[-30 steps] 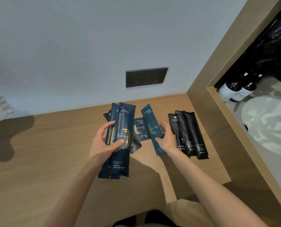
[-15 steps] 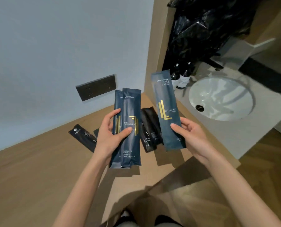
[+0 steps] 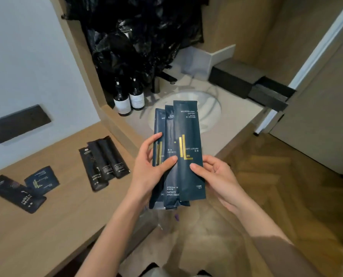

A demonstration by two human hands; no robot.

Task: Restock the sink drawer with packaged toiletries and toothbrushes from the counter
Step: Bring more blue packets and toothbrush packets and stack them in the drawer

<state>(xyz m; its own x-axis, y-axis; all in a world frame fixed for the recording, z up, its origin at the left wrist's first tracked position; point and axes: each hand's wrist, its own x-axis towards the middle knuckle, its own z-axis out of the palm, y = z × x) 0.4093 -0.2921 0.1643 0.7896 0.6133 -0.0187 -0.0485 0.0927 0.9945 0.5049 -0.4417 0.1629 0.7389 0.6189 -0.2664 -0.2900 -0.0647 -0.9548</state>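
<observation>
- While both hands are on the stack, nothing has reached the drawer: three navy packs stand upright and fanned at centre frame, over the near rim of the sink.
- Left hand: thumb across the front of the middle pack, fingers curled round the left edge. It grips the two rear packs.
- Right hand: thumb pinches the lower face of the front pack, which is marked COMB, with the fingers behind it.
- My read on the hold: I'm squaring the fan into one bundle so it can go over in a single trip. Labels face up so I can check the types.
- Left on the counter, left of frame: three toothbrush packs side by side and touching.
- At far left lies one more toothbrush pack with a small sachet just beside it.
- Drawer: upper right of frame, looks pulled out of a black box. I can't see inside from here.
- Room: the route from centre to upper right crosses the open basin with nothing in the way.
- The bottles and the hanging black bag sit at upper centre, left of that line.
- Tight spot: the drawer's far end is close to the wall panel at the right edge, so I'd come in from the sink side.
- The wooden divider edge at centre-left splits counter from sink, so return reaches must clear it.
</observation>
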